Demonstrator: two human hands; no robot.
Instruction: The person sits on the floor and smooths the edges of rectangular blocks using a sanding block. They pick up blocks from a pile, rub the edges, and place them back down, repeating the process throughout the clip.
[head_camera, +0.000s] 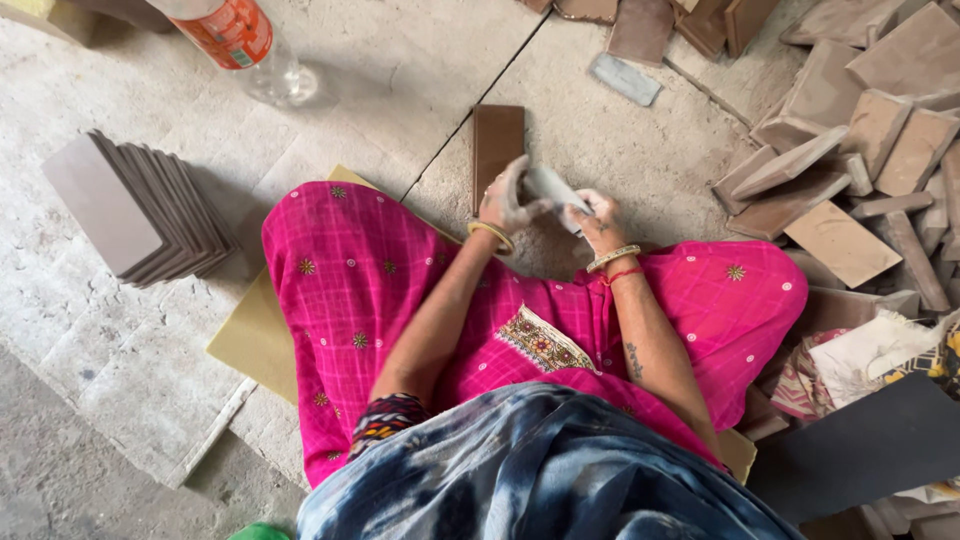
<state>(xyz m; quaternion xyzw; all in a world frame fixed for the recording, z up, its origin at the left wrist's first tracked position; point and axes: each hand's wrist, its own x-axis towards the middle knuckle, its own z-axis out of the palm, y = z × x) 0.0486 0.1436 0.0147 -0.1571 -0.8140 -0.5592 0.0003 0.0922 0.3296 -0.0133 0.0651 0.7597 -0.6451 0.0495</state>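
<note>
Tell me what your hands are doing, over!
Left hand and right hand both grip a small grey piece. Brown tile flat on floor just beyond. Nothing between hands and tile.

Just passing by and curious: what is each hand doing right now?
Left hand: closed on one end of a small grey piece.
Right hand: closed on its other end.

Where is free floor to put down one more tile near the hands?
Bare concrete lies between the neat tile stack and the single brown tile, below the bottle. Right of the hands, the loose tile pile is crowded.
</note>
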